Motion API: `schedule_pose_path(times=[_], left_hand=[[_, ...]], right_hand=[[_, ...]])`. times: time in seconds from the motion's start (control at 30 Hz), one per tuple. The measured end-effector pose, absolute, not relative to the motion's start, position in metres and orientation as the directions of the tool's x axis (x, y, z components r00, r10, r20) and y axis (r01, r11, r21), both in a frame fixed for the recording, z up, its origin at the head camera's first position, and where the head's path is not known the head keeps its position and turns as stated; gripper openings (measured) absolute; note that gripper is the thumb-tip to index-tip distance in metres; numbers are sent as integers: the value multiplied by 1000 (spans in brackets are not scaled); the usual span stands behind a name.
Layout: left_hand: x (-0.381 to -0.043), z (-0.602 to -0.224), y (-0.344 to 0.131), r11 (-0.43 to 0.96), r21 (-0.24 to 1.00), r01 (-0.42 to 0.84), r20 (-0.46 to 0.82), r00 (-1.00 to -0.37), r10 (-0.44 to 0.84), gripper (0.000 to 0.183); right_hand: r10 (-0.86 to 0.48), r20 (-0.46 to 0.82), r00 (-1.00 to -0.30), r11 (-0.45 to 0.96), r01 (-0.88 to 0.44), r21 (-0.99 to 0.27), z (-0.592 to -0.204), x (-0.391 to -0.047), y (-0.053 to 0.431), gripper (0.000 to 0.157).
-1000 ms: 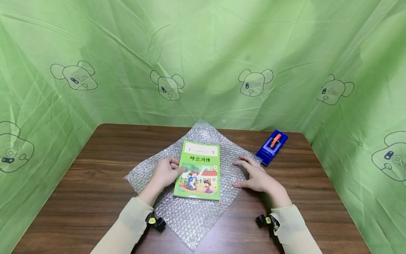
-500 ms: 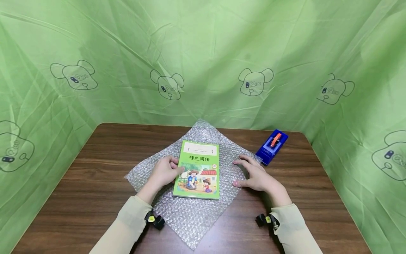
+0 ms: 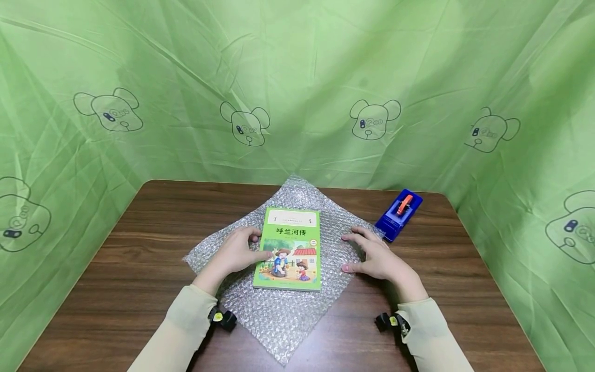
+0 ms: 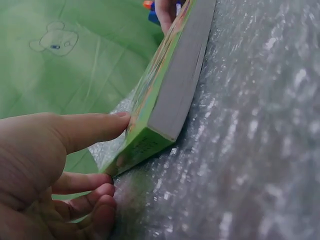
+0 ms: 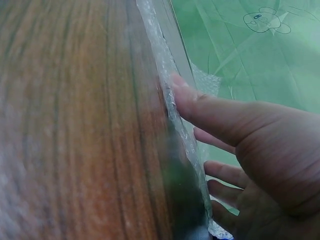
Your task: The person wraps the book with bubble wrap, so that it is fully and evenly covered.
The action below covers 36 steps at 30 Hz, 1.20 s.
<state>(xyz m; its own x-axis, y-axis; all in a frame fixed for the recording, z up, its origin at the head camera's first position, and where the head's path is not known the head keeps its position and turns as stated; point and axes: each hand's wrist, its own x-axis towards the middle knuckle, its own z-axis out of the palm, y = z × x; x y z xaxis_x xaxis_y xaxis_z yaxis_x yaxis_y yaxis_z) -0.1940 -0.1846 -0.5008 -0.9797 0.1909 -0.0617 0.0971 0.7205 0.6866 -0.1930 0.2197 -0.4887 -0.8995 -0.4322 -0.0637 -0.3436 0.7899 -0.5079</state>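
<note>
A green-covered paperback book (image 3: 290, 249) with a cartoon picture and Chinese title lies on a sheet of bubble wrap (image 3: 279, 320). My left hand (image 3: 237, 253) is at its left side. In the left wrist view, the thumb (image 4: 100, 129) touches the cover by the spine and the fingertips (image 4: 105, 190) meet the spine's lower edge, pinching the book between them. My right hand (image 3: 378, 258), fingers spread and relaxed, rests on the wrap's right edge, apart from the book. In the right wrist view its thumb (image 5: 185, 95) lies along the wrap's edge.
A blue tape dispenser-like tool (image 3: 398, 216) with an orange part lies beyond my right hand, touching the wrap's right corner. The brown wooden table (image 3: 116, 289) is enclosed by green curtains (image 3: 297, 67) with bear-face outlines at the back and sides.
The book has shifted slightly left along with my left hand, whose thumb now lies farther over the cover and lower. My right hand has stayed in place.
</note>
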Motion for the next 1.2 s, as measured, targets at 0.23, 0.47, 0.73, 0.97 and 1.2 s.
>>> schedule_pose_path(times=[0.23,0.47,0.73,0.97,1.2], left_hand=[[-195,-505,-184,678,720,150,-12,-974,228,61],[-194,-505,-184,639,756,142,-10,-974,228,60],[-197,-508,-183,614,775,148,-5,-971,239,64],[-197,-511,-184,585,795,161,7,-966,257,70],[-197,-512,-184,594,782,190,11,-956,292,73]], right_hand=[[-442,-29,-897,785,-370,-497,-492,-194,222,80],[-468,34,-883,759,-422,-495,-493,-196,222,71],[-472,46,-880,758,-432,-488,-496,-199,223,67],[-479,24,-877,758,-427,-493,-495,-199,223,68],[-471,8,-882,762,-412,-500,-494,-200,223,68]])
